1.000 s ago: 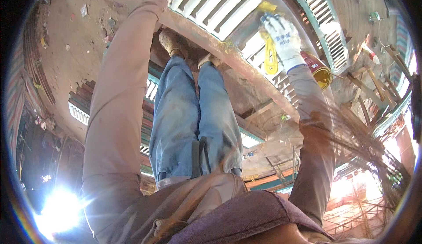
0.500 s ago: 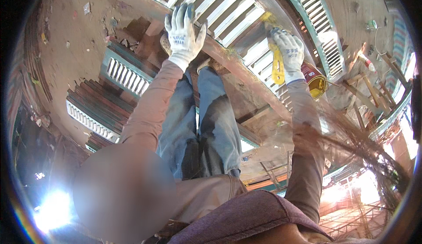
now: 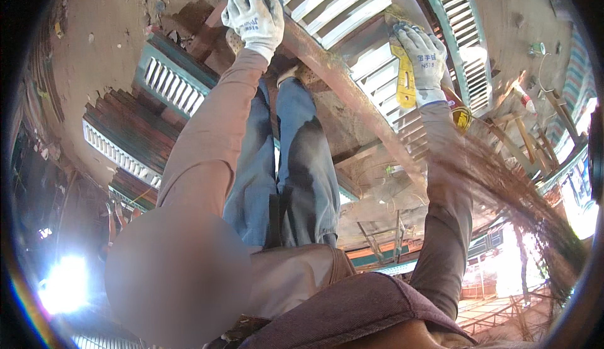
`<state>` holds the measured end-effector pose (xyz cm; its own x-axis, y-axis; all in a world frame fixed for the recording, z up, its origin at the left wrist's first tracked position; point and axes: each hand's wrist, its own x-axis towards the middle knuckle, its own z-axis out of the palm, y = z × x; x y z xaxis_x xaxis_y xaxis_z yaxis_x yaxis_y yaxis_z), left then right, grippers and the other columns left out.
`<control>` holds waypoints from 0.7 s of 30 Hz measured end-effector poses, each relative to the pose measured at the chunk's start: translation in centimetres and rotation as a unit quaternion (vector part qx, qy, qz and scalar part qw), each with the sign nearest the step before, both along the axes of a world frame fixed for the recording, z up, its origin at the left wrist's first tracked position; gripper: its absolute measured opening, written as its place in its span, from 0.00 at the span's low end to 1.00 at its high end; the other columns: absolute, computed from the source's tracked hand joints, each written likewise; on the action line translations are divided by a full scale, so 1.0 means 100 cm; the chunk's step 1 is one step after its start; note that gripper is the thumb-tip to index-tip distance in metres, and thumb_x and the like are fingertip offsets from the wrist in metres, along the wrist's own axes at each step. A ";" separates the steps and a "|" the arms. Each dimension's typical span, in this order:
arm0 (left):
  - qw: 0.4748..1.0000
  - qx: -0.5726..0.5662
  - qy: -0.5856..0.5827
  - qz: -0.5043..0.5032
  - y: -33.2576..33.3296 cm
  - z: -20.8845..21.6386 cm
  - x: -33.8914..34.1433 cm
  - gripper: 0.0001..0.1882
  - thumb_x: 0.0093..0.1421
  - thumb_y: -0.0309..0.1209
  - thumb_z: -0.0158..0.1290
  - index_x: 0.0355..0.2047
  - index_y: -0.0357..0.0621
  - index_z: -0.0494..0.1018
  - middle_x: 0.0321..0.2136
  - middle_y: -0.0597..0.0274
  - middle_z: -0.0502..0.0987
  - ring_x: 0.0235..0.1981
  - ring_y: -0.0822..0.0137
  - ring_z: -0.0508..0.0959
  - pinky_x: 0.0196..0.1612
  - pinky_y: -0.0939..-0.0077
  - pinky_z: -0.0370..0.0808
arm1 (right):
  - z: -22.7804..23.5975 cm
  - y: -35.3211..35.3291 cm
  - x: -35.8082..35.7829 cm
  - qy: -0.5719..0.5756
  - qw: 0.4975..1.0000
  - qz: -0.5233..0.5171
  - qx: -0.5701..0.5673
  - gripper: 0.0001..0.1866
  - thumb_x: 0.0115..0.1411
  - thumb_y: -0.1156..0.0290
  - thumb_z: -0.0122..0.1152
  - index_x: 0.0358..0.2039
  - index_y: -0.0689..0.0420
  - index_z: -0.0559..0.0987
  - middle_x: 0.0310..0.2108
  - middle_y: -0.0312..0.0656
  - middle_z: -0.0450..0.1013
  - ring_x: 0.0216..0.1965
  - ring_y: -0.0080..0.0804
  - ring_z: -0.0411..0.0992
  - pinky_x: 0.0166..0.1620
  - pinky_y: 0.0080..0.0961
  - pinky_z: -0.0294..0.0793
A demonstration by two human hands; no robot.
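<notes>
We've got a flat yellow-handled brush [image 3: 406, 80] gripped in our white-gloved right hand [image 3: 423, 56], over the white slatted panel [image 3: 356, 22]. Our white-gloved left hand [image 3: 255, 21] is curled by its brown rail [image 3: 355, 91], can't tell if it's grabbing.

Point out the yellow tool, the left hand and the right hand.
Yellow tool [image 3: 406, 80]: head view, on its flat slotted part.
Left hand [image 3: 255, 24]: head view, on the back of the glove.
Right hand [image 3: 425, 58]: head view, on the back of the glove.
</notes>
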<state>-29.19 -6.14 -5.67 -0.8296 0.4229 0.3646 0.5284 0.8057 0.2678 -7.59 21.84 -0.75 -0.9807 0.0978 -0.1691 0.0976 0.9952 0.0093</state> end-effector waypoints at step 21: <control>0.999 -0.038 -0.013 -0.008 0.003 0.008 0.006 0.26 0.58 0.42 0.52 0.57 0.54 0.67 0.52 0.55 0.68 0.57 0.49 0.65 0.54 0.43 0.58 | 0.015 -0.015 0.025 0.052 0.994 -0.072 -0.068 0.17 0.59 0.59 0.52 0.49 0.43 0.76 0.52 0.30 0.72 0.56 0.26 0.68 0.61 0.38 0.57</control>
